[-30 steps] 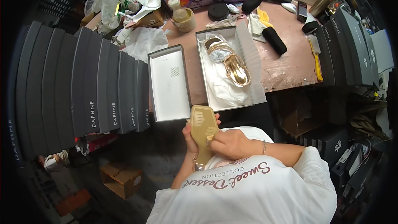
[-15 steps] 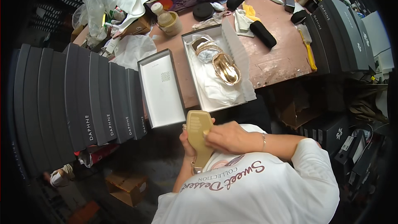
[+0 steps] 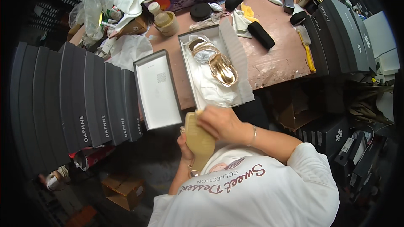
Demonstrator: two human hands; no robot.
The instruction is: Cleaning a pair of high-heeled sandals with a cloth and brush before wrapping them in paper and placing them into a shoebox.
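My left hand (image 3: 185, 148) is closed around the side of a sandal (image 3: 199, 143) with its tan sole turned up and its narrow heel end toward my body. Across the toe end of that sole lies my right hand (image 3: 222, 122), its fingers bent together. Something small and yellowish shows at these fingertips, too small to name. Just beyond, an open shoe box (image 3: 184, 61) holds a shiny gold sandal (image 3: 224, 70) on white tissue paper (image 3: 216, 94). The box's lid (image 3: 158, 92) lies to the left, white inside up.
Dark shoe boxes (image 3: 71, 96) stand in a row at left, and more boxes (image 3: 341, 38) at right. On the pink table (image 3: 277, 65) are a yellow-handled brush (image 3: 307, 50), a black roll-shaped pad (image 3: 261, 35), cloths (image 3: 242, 23) and a bottle in a tub (image 3: 166, 22).
My right hand has slid from the middle of the sole up to its toe end. The left hand keeps its hold on the sandal. The whole view has shifted slightly.
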